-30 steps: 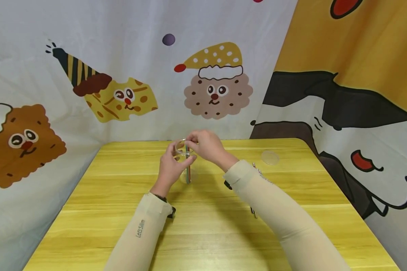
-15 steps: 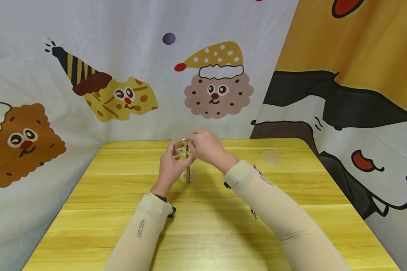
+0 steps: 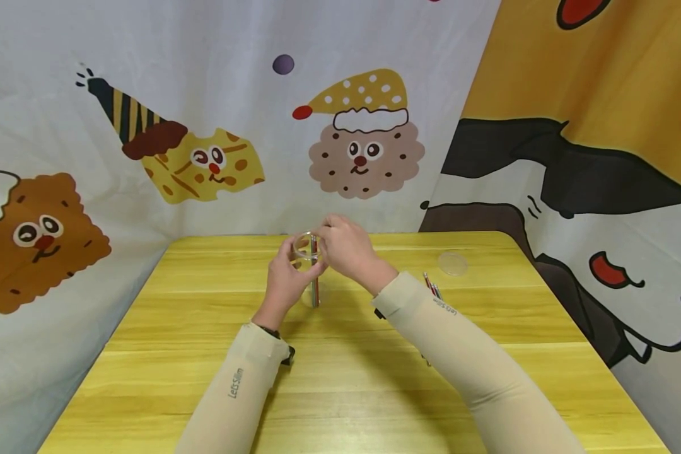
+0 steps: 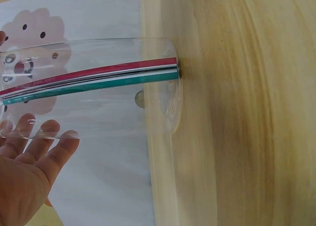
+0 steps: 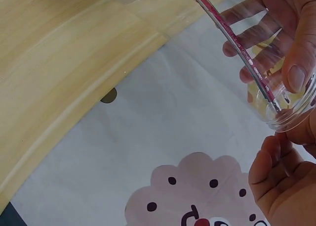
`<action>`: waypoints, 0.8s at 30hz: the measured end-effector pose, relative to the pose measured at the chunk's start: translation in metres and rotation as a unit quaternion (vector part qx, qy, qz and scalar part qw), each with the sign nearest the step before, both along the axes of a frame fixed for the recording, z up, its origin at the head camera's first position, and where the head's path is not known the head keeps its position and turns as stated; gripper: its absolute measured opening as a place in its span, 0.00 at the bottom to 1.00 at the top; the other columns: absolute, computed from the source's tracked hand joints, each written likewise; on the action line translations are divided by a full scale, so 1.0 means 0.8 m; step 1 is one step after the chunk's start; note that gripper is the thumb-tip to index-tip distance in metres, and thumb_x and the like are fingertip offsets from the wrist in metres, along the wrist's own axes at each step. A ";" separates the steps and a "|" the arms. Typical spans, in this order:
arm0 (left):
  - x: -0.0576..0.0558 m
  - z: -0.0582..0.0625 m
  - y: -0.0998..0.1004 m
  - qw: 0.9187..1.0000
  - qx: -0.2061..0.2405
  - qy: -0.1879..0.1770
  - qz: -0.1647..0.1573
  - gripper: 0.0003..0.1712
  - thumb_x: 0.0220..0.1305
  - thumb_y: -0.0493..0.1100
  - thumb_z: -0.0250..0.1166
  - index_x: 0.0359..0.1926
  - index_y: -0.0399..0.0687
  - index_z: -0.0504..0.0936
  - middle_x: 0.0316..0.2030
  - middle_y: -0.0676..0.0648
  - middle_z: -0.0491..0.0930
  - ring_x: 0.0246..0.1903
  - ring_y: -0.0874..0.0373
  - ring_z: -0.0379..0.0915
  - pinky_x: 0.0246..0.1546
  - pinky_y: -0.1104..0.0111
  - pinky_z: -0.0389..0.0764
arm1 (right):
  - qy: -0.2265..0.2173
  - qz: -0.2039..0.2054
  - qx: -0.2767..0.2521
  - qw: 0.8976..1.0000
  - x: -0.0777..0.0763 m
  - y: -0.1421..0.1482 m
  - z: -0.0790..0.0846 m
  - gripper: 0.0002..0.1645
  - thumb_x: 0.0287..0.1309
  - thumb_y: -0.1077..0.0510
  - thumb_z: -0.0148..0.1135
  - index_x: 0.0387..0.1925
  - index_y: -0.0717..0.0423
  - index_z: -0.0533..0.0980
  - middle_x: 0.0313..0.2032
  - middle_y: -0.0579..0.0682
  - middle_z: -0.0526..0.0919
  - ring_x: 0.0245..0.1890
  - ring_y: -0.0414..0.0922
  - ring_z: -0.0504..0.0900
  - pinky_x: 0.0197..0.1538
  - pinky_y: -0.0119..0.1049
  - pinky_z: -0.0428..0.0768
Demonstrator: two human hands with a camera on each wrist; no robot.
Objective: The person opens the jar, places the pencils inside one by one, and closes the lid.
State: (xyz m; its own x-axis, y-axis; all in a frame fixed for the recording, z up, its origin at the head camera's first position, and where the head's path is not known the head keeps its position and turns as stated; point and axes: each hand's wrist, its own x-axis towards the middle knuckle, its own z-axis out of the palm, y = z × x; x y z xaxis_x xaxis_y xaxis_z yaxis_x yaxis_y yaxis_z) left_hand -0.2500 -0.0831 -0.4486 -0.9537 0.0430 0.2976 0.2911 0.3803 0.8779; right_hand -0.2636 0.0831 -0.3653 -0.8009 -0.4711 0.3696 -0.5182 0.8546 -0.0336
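Observation:
My left hand (image 3: 285, 277) grips a tall clear jar (image 4: 113, 47) near its rim, thumb on one side and fingers round the other. The jar stands upright on the table. Several pencils (image 3: 316, 291) lean together inside it; red and green ones (image 4: 128, 67) show in the left wrist view. At the jar's mouth is my right hand (image 3: 347, 247), its fingers bent and the fingertips right at the rim, beside the pencils' upper ends. In the right wrist view a red pencil (image 5: 237, 47) ends close to those fingertips; I cannot tell whether they pinch it.
A clear round lid (image 3: 453, 264) lies at the back right of the wooden table (image 3: 340, 391). More pencils (image 3: 430, 285) lie on the tabletop, partly hidden under my right forearm. A cartoon-printed curtain (image 3: 232, 50) hangs behind the far edge.
My right hand has shifted slightly right at the rim, so the pencils' tops show more. The right forearm uncovers more of the loose pencils. The left hand and jar stay put.

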 end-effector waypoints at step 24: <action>-0.001 -0.003 -0.001 1.000 0.000 0.004 -0.006 0.45 0.65 0.58 0.77 0.77 0.55 0.68 0.69 0.44 0.79 0.62 0.46 0.79 0.64 0.46 0.82 | -0.059 0.011 -0.094 0.994 -0.003 0.012 0.003 0.20 0.78 0.58 0.56 0.65 0.52 0.83 0.58 0.53 0.85 0.47 0.48 0.87 0.48 0.42 0.88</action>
